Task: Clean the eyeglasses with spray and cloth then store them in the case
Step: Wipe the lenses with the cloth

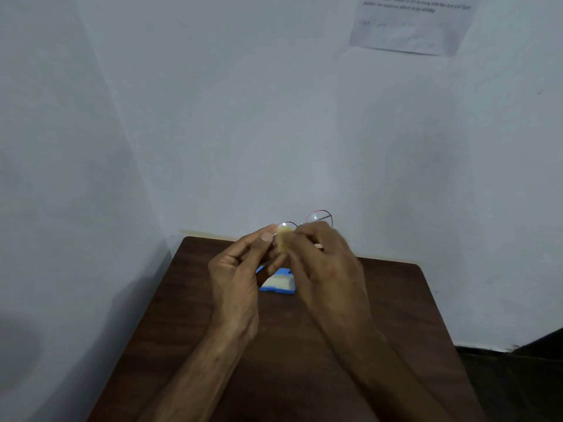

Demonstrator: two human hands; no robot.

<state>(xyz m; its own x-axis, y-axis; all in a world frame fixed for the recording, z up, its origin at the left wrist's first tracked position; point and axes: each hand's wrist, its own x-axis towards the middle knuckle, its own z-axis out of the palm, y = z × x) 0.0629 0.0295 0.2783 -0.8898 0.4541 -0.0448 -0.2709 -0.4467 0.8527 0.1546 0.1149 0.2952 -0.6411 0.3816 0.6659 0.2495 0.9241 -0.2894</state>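
Two hands are raised over the dark table (304,376), forearms reaching in from the near edge. The left hand (240,275) is curled, its thumb and fingertips pinching the rim of one lens. The right hand (327,269) is blurred, its fingers bunched on the small yellow cloth (284,239) pressed against that same lens; exactly how the grip is shared between the two I cannot tell for certain.

Below and just beyond the hands, the blue case (278,286) lies open on the table, showing a pale lining. No spray bottle is in view.

At the fingertips the eyeglasses (320,218) are held in the air, well above the table, the free lens sticking up past the right knuckles. The frame is thin reddish wire.

The risks come from that thin wire and the height. Rubbing hard on one lens while holding only its rim could twist the bridge or bend the frame. A slip of the left pinch would likely drop the glasses onto the table or the edge of the case. The cloth is folded small, so a bare fingertip could easily smear the lens again. One lens seems to be getting all the work, and the other might go into the case unwiped.

Beyond the table are the pale wall (274,132) and a sheet of paper (411,25) stuck high on it, its print too blurred to read.
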